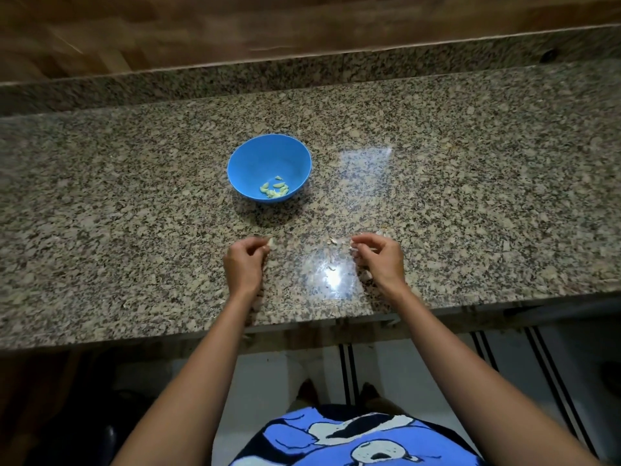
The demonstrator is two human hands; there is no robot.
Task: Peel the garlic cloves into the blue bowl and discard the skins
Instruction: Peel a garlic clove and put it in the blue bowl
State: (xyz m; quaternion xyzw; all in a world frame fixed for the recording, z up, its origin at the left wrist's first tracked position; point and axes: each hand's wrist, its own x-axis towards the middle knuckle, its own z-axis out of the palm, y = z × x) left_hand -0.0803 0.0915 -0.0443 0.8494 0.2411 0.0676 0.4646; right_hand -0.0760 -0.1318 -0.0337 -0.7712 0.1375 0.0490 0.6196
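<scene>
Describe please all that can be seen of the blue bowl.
The blue bowl is round, smooth and looks like plastic. It stands upright on the speckled stone counter. A few peeled garlic cloves lie at its bottom, toward the near side. The left hand and the right hand are nearer and do not touch it.

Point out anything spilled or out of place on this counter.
Garlic skins lie scattered on the counter between the left hand and right hand, not yet discarded. The blue bowl sits upright, peeled cloves inside.
</scene>
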